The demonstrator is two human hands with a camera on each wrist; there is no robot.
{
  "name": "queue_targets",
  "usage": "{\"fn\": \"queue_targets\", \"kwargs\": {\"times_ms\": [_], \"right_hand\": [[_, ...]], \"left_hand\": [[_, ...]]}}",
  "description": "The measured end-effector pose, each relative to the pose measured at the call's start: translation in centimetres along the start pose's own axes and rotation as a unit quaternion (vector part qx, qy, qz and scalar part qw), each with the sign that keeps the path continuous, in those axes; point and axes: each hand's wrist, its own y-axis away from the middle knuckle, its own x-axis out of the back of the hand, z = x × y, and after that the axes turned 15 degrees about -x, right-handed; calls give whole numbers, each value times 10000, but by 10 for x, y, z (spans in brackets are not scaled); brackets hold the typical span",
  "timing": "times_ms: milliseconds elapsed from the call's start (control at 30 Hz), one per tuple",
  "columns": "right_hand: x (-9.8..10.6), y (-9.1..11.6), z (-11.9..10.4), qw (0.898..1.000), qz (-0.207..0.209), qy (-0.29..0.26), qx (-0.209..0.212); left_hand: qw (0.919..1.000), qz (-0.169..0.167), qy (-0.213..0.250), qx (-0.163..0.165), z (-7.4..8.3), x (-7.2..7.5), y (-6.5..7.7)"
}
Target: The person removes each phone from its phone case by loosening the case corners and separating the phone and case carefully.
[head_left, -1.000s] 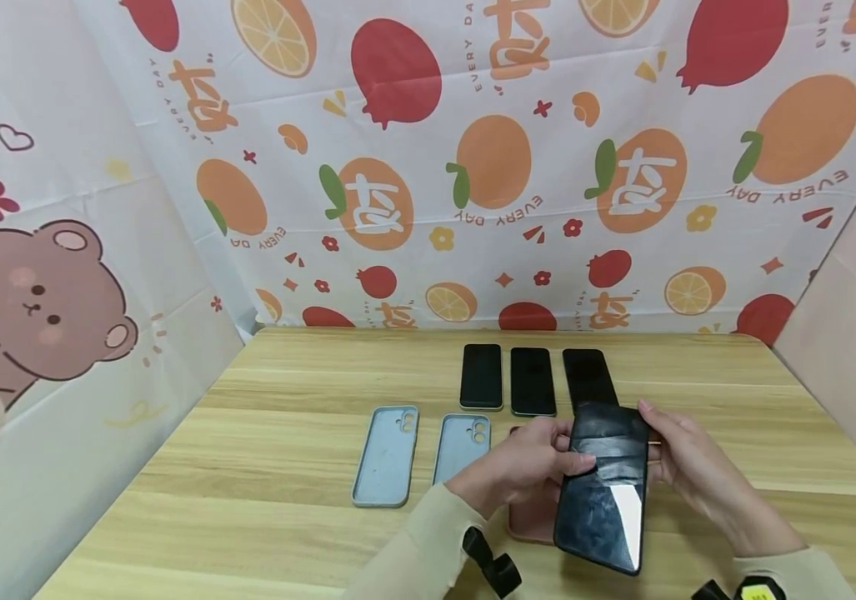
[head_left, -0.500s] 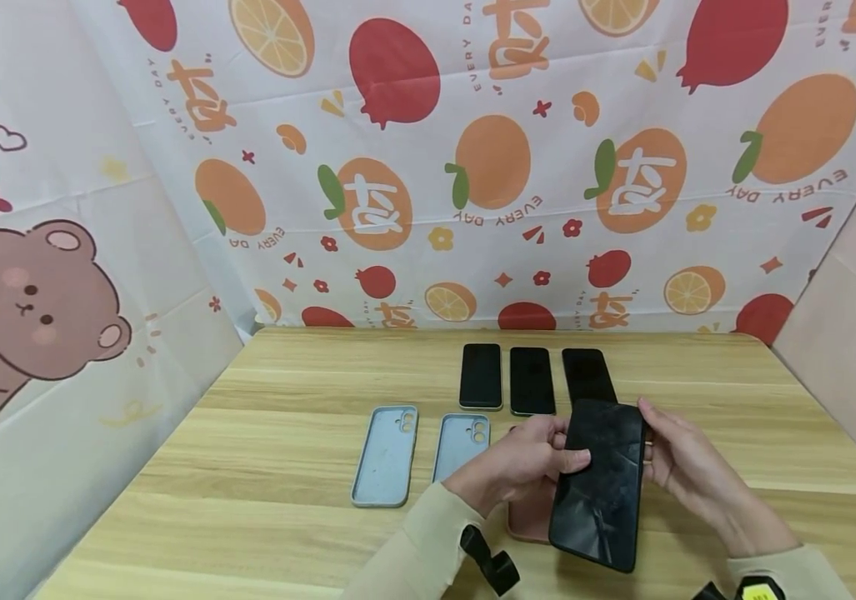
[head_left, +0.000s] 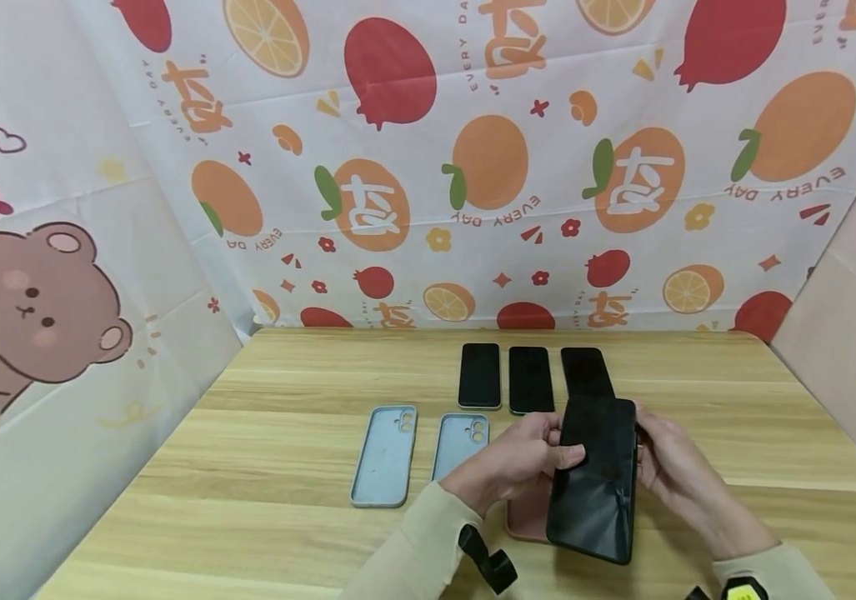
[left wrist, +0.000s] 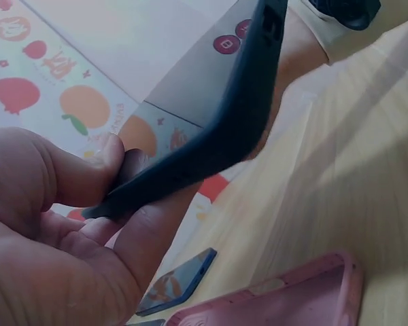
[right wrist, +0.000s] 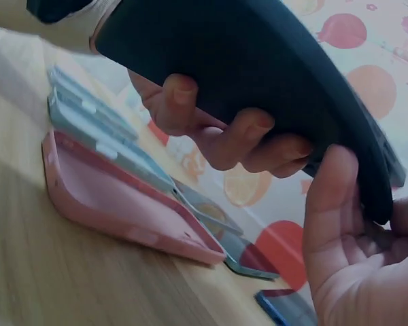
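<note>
A black-screened phone (head_left: 596,483) in a dark case (right wrist: 224,61) is held up at a tilt between both hands, above the table's front right. My left hand (head_left: 525,458) grips its left side, thumb on the screen and fingers curled beneath, as the right wrist view shows. At the upper right corner my right hand (head_left: 678,483) pinches the cased phone; the thumb (right wrist: 333,180) presses the dark case's edge. Below lies a pink phone case (right wrist: 122,190), inner side up, partly hidden in the head view by the left hand and phone.
Two light blue phone cases, one at left (head_left: 384,457) and one partly behind the left forearm (head_left: 460,446), lie left of the pink case. Behind are three dark phones in a row: left (head_left: 480,375), middle (head_left: 531,379), right (head_left: 585,371). A patterned cloth (head_left: 488,167) hangs behind the table.
The held phone and both hands have shifted slightly left, and the bright reflection on its screen has faded. The right hand has slid a little at the corner. Items on the table stay put.
</note>
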Motion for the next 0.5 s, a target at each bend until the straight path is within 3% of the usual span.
{"fn": "queue_targets", "kwargs": {"times_ms": [200,500], "right_hand": [[1,2,-1,9971,379,586,-289],[2,4,2,9966,508,573,-315]], "left_hand": [[9996,78,-245,137,-1,1,-2],[9984,154,-487,251,0,-2,-3]]}}
